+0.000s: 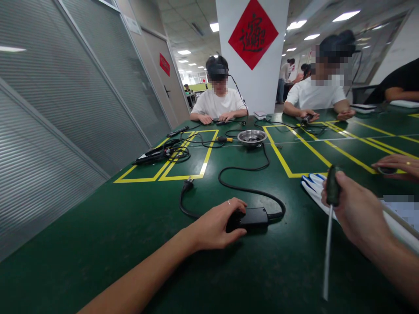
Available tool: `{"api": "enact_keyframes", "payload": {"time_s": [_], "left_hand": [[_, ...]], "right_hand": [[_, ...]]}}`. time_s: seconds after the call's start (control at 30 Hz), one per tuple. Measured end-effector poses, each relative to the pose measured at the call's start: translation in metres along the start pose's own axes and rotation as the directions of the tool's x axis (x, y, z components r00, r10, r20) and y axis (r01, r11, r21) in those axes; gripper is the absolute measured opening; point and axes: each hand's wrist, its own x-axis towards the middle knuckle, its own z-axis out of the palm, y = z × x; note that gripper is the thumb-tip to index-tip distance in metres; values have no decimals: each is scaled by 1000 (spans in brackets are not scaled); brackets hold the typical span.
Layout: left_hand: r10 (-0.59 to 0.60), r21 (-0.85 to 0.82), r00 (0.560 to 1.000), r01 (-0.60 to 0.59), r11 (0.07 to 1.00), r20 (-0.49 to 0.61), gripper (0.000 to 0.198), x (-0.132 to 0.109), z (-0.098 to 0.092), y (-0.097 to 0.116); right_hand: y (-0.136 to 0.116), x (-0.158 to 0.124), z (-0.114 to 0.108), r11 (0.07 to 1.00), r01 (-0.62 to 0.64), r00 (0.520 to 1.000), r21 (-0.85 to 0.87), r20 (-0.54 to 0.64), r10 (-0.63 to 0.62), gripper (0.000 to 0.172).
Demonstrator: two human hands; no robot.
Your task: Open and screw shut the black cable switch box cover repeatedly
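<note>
A black power adapter (257,216) lies on the green table, and my left hand (221,222) grips its left end with thumb and fingers on either side. One cord leaves its right end and curves back towards the metal bowl; a shorter one ends in a two-pin plug (188,184) on the left. My right hand (356,209) is closed round the dark green handle of a screwdriver (328,248). Its long shaft points down towards me, the tip apart from the adapter. White gloves with blue edging (316,192) lie behind that hand, partly hidden.
Beyond the adapter stands a metal bowl (242,140) with small dark pieces, beside a yellow-handled screwdriver (225,139). Tangled black cables (178,152) lie at left across yellow tape. At right, another person's hand (401,163) touches a round object. Two people sit opposite.
</note>
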Motion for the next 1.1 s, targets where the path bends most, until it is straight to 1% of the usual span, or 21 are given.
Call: {"api": "enact_keyframes", "payload": {"time_s": [0.1,0.2,0.27,0.37,0.4,0.47,0.53,0.6,0.67,0.83,0.97,1.03,1.07,1.1], "left_hand": [[-14,67,999,16,998,-36,53,4,10,2],[-8,142,999,15,990,-53,49,5,12,1],[-12,195,995,32,980,-103,47,3,4,-2],[-55,281,976,114,953,-209,47,-1,-14,-13],[-77,309,975,141,941,-211,48,-2,-20,-19],[-117,351,980,167,921,-159,46,-3,-28,-30],[-134,358,983,171,918,-126,44,-3,-32,-41],[-134,346,984,168,923,-120,44,-3,-32,-48],[-130,331,985,161,930,-115,43,-4,-32,-50],[-119,299,985,151,942,-123,39,-5,-37,-48],[-106,299,982,148,943,-154,39,-3,-42,-44],[-94,302,982,142,943,-167,42,-2,-40,-36],[-85,303,982,134,944,-169,43,-2,-36,-30],[-70,303,983,120,945,-170,44,-2,-32,-22]], "right_hand": [[12,1,0,960,-13,992,-278,119,48,42],[21,-2,3,895,52,985,-443,171,27,44],[24,-3,4,828,116,979,-549,202,-3,46],[30,-5,4,716,209,963,-666,266,-34,52],[32,-5,4,680,241,956,-693,291,-42,54],[37,-5,4,610,299,940,-734,338,-54,57],[42,-3,3,541,346,925,-767,376,-58,59],[48,-1,1,474,380,913,-794,404,-53,62],[51,2,-1,421,411,900,-809,434,-44,63],[55,3,-5,347,470,870,-811,493,-26,59],[51,2,-5,317,482,864,-817,503,-16,61],[43,-1,-2,297,466,880,-834,471,-59,62],[36,-4,-1,299,462,886,-835,451,-107,63],[29,-8,1,315,473,881,-823,445,-163,63]]}}
